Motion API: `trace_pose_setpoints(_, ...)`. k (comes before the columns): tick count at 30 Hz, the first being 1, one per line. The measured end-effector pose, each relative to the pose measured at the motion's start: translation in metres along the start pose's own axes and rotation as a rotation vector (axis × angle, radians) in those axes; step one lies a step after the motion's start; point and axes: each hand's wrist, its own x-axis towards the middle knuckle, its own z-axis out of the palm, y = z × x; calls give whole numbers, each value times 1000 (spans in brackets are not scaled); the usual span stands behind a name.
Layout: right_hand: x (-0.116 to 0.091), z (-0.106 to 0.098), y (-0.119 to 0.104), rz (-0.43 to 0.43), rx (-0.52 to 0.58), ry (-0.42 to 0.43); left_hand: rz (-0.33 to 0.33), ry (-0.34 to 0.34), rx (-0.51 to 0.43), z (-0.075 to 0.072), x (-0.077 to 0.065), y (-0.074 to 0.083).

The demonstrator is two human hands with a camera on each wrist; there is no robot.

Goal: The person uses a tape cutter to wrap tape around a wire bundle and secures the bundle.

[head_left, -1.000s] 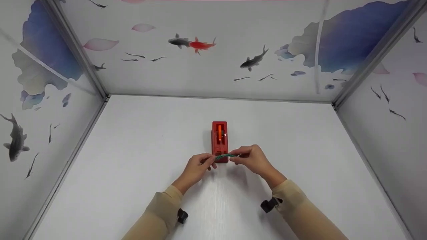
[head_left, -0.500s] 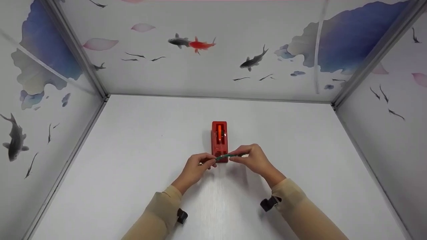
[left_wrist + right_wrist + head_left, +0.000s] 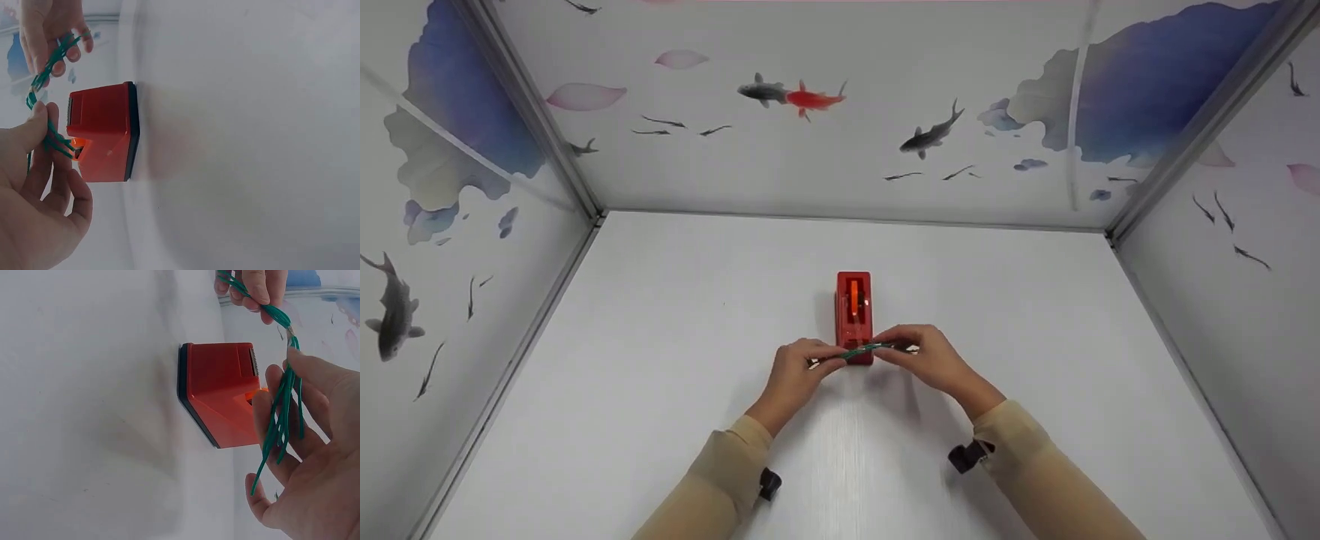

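Green strands (image 3: 860,351) stretched above near end of red tape dispenser (image 3: 855,330), midway between side edges of white table (image 3: 675,315); I watched left hand (image 3: 795,371) and right hand (image 3: 936,361) each pinch bundle, thumb against fingers.

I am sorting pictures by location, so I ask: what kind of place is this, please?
Probably a small indoor work booth: patterned walls enclose a white table on three sides, and a red tape dispenser stands on the table.

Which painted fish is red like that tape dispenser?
The red fish on the back wall, touching a grey fish; the others are grey or black.
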Motion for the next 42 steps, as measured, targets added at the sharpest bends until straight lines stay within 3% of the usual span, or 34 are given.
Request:
trace_pose_setpoints(8, -1, -1, -1, -18, -48, -74, 80, 73, 263, -3, 4, 6)
trace_pose_setpoints(13, 0, -1, 0, -22, -42, -95, 141, 114, 355, -3, 5, 7)
trace_pose_setpoints(25, 1, 0, 4, -74, 7, -56, 234, 156, 396, -4, 6, 7)
trace_pose_setpoints(32, 1, -1, 0, -104, -34, -52, 291, 175, 423, -4, 5, 5)
trace_pose_setpoints(42, 1, 4, -2, -138, -52, -34, 258, 178, 420, -5, 5, 3)
